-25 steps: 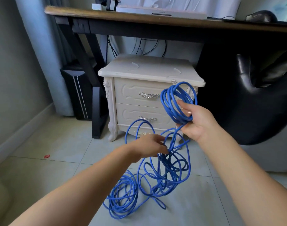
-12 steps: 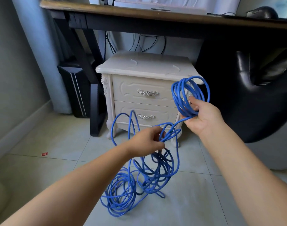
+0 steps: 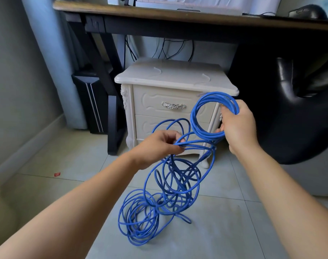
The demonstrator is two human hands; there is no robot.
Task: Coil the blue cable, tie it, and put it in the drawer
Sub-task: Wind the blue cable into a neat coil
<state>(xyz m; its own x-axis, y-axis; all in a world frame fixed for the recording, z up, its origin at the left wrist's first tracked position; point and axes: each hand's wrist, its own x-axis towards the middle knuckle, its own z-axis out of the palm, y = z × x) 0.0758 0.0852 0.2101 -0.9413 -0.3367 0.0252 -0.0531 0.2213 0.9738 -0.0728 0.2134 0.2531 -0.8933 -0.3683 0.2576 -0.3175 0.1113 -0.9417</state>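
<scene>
A long blue cable [image 3: 175,184] hangs in a loose tangle from my hands down to the tiled floor, where several loops lie in a heap. My right hand [image 3: 237,126] grips a neat coil of it, held upright in front of the nightstand. My left hand [image 3: 159,146] pinches a few strands just left of and below that coil. Behind them the white nightstand [image 3: 170,77] has two drawers; the top drawer [image 3: 154,103] and the lower one are both closed.
A dark wooden desk [image 3: 178,14] spans the top, with a keyboard and a mouse on it. A black chair [image 3: 290,113] stands to the right, a black computer tower [image 3: 92,101] to the left. A small red scrap [image 3: 57,174] lies on the floor tiles.
My right hand has turned, so the coil now faces the camera more flatly. My left hand rose with more cable strands toward the coil. The view moved closer to the nightstand.
</scene>
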